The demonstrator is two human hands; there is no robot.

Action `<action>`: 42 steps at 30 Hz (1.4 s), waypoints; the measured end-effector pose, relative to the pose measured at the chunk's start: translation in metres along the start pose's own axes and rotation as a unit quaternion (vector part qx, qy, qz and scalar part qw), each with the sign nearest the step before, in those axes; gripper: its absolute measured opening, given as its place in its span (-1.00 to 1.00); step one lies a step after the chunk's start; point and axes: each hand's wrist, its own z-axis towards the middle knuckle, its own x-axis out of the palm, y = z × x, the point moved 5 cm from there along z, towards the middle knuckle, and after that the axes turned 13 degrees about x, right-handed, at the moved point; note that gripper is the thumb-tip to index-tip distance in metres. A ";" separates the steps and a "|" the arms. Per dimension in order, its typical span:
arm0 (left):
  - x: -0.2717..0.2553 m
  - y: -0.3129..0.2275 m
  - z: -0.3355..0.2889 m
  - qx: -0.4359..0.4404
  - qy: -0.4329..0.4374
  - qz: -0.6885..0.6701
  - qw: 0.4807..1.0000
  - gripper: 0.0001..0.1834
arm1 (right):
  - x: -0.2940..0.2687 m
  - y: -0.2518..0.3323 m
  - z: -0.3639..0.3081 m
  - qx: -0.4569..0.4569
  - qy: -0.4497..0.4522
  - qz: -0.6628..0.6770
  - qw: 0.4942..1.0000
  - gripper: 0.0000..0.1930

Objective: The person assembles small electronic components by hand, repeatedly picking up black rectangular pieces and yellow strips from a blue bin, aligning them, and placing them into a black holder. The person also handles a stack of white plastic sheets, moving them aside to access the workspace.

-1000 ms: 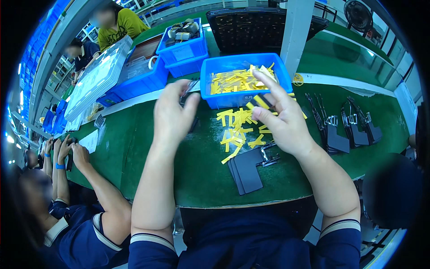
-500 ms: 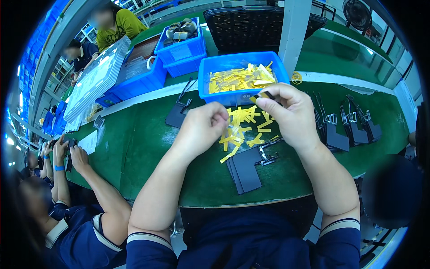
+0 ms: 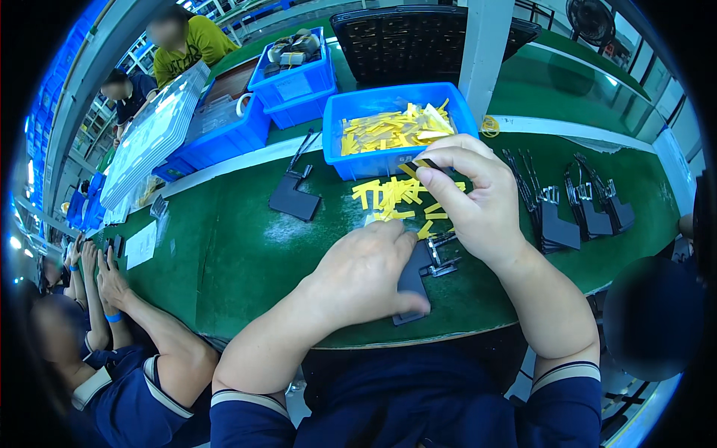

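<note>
My left hand (image 3: 366, 272) lies across dark grey L-shaped flat parts (image 3: 412, 282) with black cables and metal bits, near the table's front edge. Its thumb is spread from the fingers, whose tips are partly hidden. Higher up on the right, my right hand (image 3: 478, 194) pinches a small yellow and black strip (image 3: 420, 166) between thumb and forefinger. Loose yellow strips (image 3: 388, 196) are scattered on the green table beyond my hands. Behind them stands a blue bin (image 3: 340, 166) holding many more yellow strips (image 3: 388, 133).
One similar L-shaped part (image 3: 295, 198) lies to the left, and several (image 3: 560, 224) lie to the right. Blue bins (image 3: 299, 95) and a stack of pale sheets (image 3: 153, 142) stand back left. A white post (image 3: 485, 60) rises behind the bin. A co-worker's hands (image 3: 112, 284) are at left.
My left hand has come down and nearer, from beside the yellow strips onto the L-shaped parts. My right hand keeps its pinch on the strip. The co-worker's hands have shifted.
</note>
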 end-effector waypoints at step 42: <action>-0.013 0.037 -0.007 -0.158 -0.192 -0.297 0.922 -0.77 | 0.005 0.009 -0.004 -0.031 0.021 -0.089 0.995 -0.90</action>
